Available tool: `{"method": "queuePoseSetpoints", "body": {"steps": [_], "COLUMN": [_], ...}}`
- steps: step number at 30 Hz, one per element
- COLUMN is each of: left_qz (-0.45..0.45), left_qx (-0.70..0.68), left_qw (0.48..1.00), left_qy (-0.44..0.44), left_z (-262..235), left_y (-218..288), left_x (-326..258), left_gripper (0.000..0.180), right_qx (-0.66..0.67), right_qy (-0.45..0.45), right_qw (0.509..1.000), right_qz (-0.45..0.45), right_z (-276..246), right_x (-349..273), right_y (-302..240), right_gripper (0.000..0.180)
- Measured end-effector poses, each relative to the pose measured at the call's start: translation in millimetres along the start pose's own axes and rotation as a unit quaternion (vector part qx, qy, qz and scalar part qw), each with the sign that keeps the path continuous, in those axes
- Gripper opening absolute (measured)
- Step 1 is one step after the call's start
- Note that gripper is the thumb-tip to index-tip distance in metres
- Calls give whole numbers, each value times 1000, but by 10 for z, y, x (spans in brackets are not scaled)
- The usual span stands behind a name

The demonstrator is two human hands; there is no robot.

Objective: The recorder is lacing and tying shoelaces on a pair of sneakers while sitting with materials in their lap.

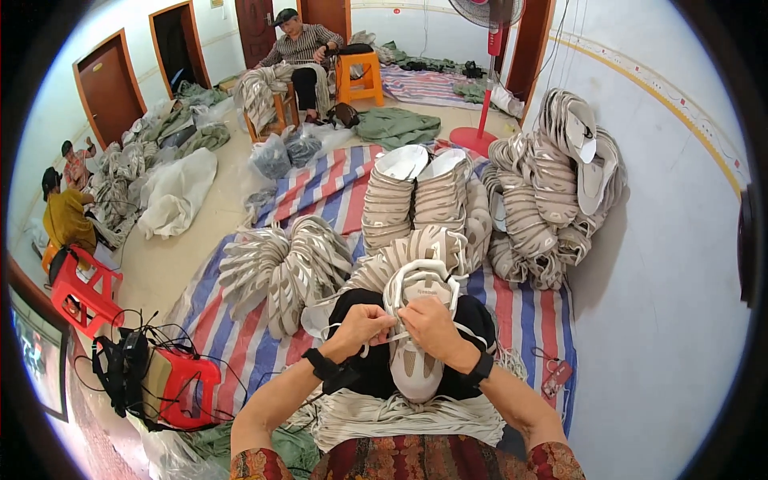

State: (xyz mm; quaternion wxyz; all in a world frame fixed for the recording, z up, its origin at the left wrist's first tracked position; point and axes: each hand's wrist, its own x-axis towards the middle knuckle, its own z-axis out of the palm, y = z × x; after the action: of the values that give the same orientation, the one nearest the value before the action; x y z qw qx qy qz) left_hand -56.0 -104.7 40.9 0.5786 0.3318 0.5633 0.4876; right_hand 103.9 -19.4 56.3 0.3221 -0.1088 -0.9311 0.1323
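On my lap lies a beige and white shoe upper [418, 380], its rounded toe toward me and its white-edged collar [424, 276] away from me. My left hand [368, 329] is closed in a pinch on a whitish shoelace [392, 339] at the left side of the lacing. Against the upper's tongue, my right hand [433, 326] has its fingers closed at the eyelets, apparently on the lace too; its fingertips are partly hidden. A bundle of loose pale laces [408, 420] lies across my lap, close to my waist.
Stacks of nested uppers stand ahead [388, 204], at left [280, 268] and by the right wall [552, 192], on a striped sheet [320, 188]. A red stool [192, 392] with black straps and cables is at lower left. Other people sit farther back. A fan [486, 96] stands behind.
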Motion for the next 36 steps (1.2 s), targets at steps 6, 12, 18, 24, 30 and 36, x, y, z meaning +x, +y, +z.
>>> {"method": "queuePoseSetpoints", "body": {"steps": [6, 12, 18, 24, 30, 36], "left_qz": [159, 542, 370, 440, 390, 399], "left_qx": [259, 379, 351, 413, 478, 476], "left_qw": [949, 743, 853, 797, 787, 783], "left_qy": [78, 102, -107, -24, 7, -18], "left_z": [101, 427, 541, 681, 803, 772], "left_y": [77, 423, 396, 221, 234, 254], "left_x": [-37, 120, 271, 362, 376, 401], "left_gripper": [14, 13, 12, 14, 13, 13], "right_qx": [-162, 338, 79, 77, 63, 134], "right_qy": [-31, 39, 20, -101, -153, -135], "right_qw": [982, 864, 993, 991, 986, 982], "right_qz": [-87, 371, 83, 48, 25, -13], "right_z": [-264, -1032, -770, -787, -754, -797], "right_x": [6, -109, -250, -239, -192, -206], "right_y": [12, 203, 492, 663, 784, 837], "right_gripper": [6, 16, 28, 49, 46, 43]}}
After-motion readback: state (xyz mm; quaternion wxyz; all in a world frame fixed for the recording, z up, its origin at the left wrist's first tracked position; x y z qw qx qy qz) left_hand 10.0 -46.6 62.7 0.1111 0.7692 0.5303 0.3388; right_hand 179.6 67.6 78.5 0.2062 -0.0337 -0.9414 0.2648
